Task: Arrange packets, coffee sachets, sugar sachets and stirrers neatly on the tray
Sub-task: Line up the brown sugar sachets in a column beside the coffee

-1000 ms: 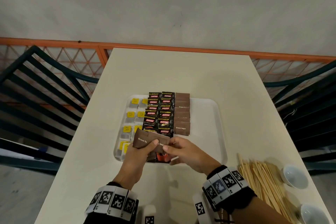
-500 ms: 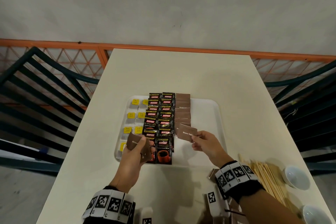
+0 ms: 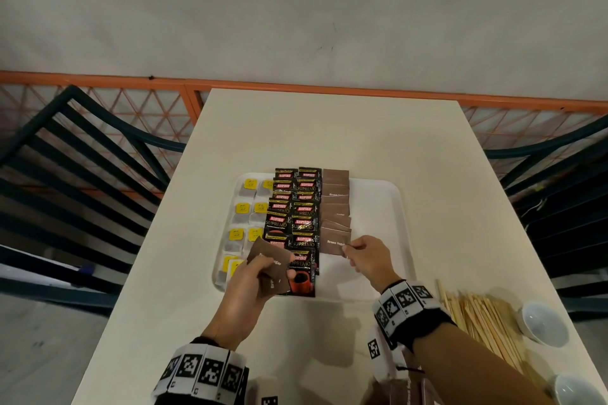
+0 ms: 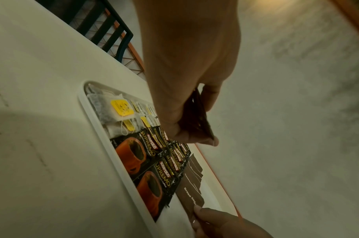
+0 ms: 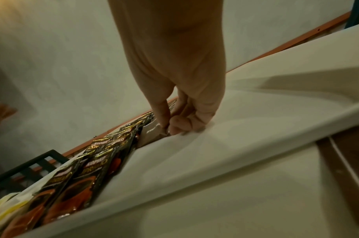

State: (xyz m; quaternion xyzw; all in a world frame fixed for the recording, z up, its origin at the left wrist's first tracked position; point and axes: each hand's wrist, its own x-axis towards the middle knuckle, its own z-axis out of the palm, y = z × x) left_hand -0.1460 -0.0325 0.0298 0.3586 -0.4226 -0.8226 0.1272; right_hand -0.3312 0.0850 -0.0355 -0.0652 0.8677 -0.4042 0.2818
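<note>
A white tray (image 3: 388, 207) lies mid-table with tea bags (image 3: 250, 187) on its left, two columns of black coffee sachets (image 3: 296, 207) in the middle and a column of brown sugar sachets (image 3: 335, 204) beside them. My right hand (image 3: 365, 256) pinches the nearest brown sugar sachet (image 3: 334, 242) at its right end, low on the tray at the front of that column. The same pinch shows in the right wrist view (image 5: 154, 130). My left hand (image 3: 260, 279) grips a small stack of brown sugar sachets (image 3: 271, 268) above the tray's front left part. Wooden stirrers (image 3: 483, 319) lie off the tray.
Two small white bowls (image 3: 541, 322) stand at the table's right front corner beside the stirrers. More brown sachets (image 3: 404, 388) lie at the near table edge. Dark green chairs (image 3: 82, 158) flank the table, with an orange railing (image 3: 296, 85) behind it.
My right hand has carried one brown sugar sachet away from the left hand's stack to the right and lowered it at the front of the sugar column. The left hand stayed put.
</note>
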